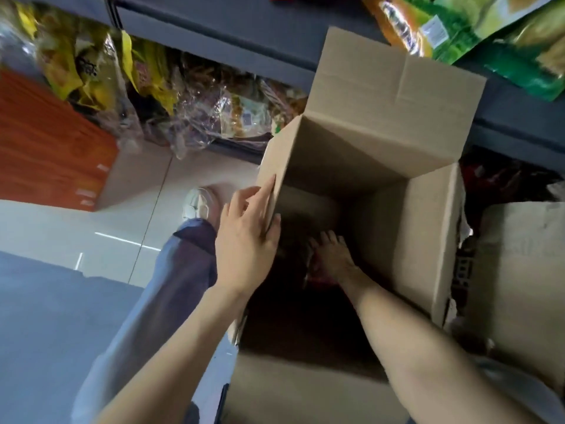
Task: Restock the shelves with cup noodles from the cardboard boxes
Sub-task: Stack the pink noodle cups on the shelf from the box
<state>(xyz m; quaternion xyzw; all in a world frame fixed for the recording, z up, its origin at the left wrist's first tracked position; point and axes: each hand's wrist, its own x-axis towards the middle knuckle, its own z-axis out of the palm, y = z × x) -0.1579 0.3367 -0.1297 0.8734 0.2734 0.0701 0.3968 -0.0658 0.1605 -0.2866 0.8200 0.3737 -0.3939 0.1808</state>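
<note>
An open cardboard box point(382, 154) stands on the floor below the shelves, its flaps up. My left hand point(247, 237) holds the box's left wall, thumb over the rim and fingers flat on the outside. My right hand point(331, 255) reaches deep into the dark inside of the box. Its fingers lie over a reddish object point(318, 275) at the bottom, probably a cup noodle. Shadow hides whether the fingers grip it.
Dark shelves point(232, 29) run across the top, with clear and yellow snack bags point(101, 71) at left and green bags point(495, 41) at right. An orange carton point(46, 142) stands on the tiled floor at left. Another cardboard box point(519, 270) sits at right. My leg and white shoe point(198, 203) are beside the box.
</note>
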